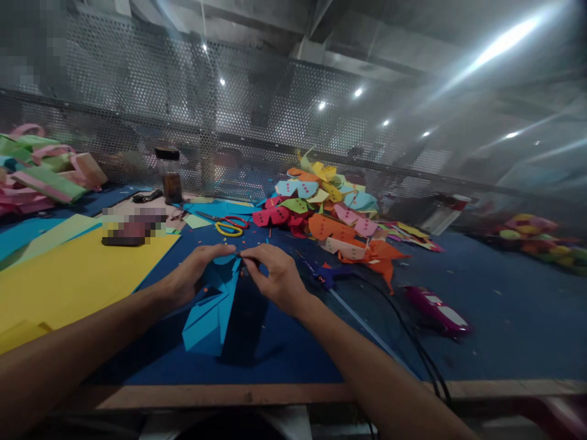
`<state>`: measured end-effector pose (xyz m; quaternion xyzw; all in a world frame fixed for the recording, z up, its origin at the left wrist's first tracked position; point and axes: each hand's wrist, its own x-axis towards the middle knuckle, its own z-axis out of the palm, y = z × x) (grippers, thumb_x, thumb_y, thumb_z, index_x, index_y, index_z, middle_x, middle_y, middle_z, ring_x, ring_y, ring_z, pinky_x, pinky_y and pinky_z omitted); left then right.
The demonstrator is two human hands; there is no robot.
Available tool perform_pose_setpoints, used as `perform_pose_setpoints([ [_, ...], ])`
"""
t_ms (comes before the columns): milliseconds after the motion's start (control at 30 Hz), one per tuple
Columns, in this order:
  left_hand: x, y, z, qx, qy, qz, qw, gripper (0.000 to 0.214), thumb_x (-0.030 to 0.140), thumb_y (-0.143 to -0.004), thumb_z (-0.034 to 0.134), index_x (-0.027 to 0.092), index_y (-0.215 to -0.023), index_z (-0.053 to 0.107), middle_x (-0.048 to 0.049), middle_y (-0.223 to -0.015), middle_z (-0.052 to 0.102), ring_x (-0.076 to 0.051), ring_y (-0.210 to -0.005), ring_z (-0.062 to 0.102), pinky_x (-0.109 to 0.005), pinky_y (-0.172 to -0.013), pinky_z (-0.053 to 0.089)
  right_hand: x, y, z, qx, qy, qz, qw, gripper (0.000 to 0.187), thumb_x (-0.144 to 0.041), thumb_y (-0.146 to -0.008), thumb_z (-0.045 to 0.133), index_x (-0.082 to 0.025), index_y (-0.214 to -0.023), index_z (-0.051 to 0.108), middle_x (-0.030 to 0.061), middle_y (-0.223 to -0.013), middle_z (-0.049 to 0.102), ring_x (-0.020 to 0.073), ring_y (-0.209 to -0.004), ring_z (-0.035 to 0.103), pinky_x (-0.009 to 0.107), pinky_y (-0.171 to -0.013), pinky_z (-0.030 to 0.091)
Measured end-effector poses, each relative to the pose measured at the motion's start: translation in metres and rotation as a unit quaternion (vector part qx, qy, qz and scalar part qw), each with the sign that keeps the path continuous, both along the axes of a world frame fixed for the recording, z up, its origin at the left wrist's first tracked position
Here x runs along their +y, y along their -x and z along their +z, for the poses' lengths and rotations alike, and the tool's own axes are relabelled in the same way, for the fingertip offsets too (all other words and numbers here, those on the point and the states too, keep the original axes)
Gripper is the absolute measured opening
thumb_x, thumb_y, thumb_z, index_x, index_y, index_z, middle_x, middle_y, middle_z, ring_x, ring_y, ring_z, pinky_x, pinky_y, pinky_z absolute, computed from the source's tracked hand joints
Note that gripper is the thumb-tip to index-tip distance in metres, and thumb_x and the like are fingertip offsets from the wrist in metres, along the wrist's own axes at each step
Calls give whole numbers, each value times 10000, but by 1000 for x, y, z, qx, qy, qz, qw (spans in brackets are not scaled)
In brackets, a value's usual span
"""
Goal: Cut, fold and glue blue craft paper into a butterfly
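Observation:
A folded piece of blue paper (pixel 211 321), shaped with several pleats, hangs above the dark blue tabletop. My left hand (pixel 192 272) grips its upper left part, thumb lying along the top edge. At the top right corner my right hand (pixel 277 278) is closed in a pinch, touching or almost touching the paper; something tiny and dark is between its fingertips, too small to name. Just beyond the hands lie scissors (pixel 229 228) with a red and a yellow handle loop. Right of my right hand rests a blue glue gun (pixel 326 278) with a long clear glue stick.
Folded colourful paper shapes (pixel 332 227) with dots are heaped behind my right hand. Yellow sheets (pixel 77 287) cover the left side. A black-lidded jar (pixel 172 180) stands before a perforated metal panel (pixel 257 116). Right lie a black cord (pixel 403 321) and a purple object (pixel 438 311).

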<state>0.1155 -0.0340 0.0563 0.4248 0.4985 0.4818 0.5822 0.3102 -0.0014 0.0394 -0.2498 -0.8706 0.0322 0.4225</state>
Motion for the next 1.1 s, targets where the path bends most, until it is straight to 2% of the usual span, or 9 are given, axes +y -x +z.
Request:
perform_pose_setpoints([
  [133, -1, -2, 4, 10, -20, -25, 999, 359, 427, -554, 868, 165, -666, 650, 59, -556, 521, -69, -442, 429, -197, -404, 282, 0, 0, 0, 3, 6, -3, 1000, 189, -215, -1002, 546, -205, -1065, 724, 64, -947, 765, 205, -884, 695, 333, -834, 513],
  [200, -2, -3, 4, 13, -20, -39, 999, 360, 408, -544, 886, 167, -647, 639, 60, -534, 515, -70, -429, 426, -198, -404, 279, 0, 1, 1, 15, 26, 5, 1000, 193, -213, -996, 541, -205, -1054, 725, 63, -970, 770, 206, -916, 700, 334, -851, 514],
  [267, -1, -3, 3, 13, -16, -48, 999, 367, 400, -534, 898, 164, -695, 669, 37, -565, 577, -86, -444, 475, -203, -421, 318, -1, 2, 3, 35, 63, 16, 997, 189, -214, -990, 539, -206, -1032, 723, 59, -987, 770, 198, -932, 702, 323, -856, 516],
  [367, 0, -3, 0, 14, -16, -57, 998, 390, 399, -530, 907, 159, -762, 706, 1, -627, 650, -110, -479, 534, -218, -453, 368, -4, 5, 6, 70, 138, 18, 988, 159, -262, -983, 570, -205, -975, 718, 36, -922, 757, 173, -849, 691, 289, -781, 515],
  [567, 1, -2, -1, 34, -47, -58, 997, 321, 366, -547, 908, 161, -694, 710, 14, -602, 617, -90, -494, 469, -209, -446, 295, -6, 8, 9, 124, 279, 23, 952, 144, -337, -935, 654, -198, -902, 674, 0, -798, 721, 153, -732, 666, 285, -732, 514],
  [733, 2, 0, -3, 62, -62, -54, 995, 311, 374, -570, 903, 175, -631, 671, 37, -557, 550, -94, -495, 437, -215, -446, 265, -3, 7, 7, 126, 304, 16, 944, 147, -336, -904, 656, -193, -874, 671, 9, -823, 716, 158, -764, 659, 290, -740, 509],
  [967, -1, -2, 0, 78, -79, -55, 992, 372, 487, -597, 882, 177, -702, 706, 18, -623, 599, -126, -570, 506, -223, -498, 330, 0, 7, 8, 121, 313, 13, 942, 167, -355, -883, 635, -193, -861, 670, 7, -814, 704, 162, -781, 646, 287, -742, 494],
  [1100, -2, -5, 2, 81, -90, -49, 991, 377, 514, -607, 856, 177, -661, 696, 27, -610, 552, -115, -560, 445, -226, -493, 305, 1, 8, 6, 131, 322, 29, 937, 183, -373, -867, 640, -192, -845, 653, 4, -791, 685, 160, -757, 638, 285, -717, 501],
])
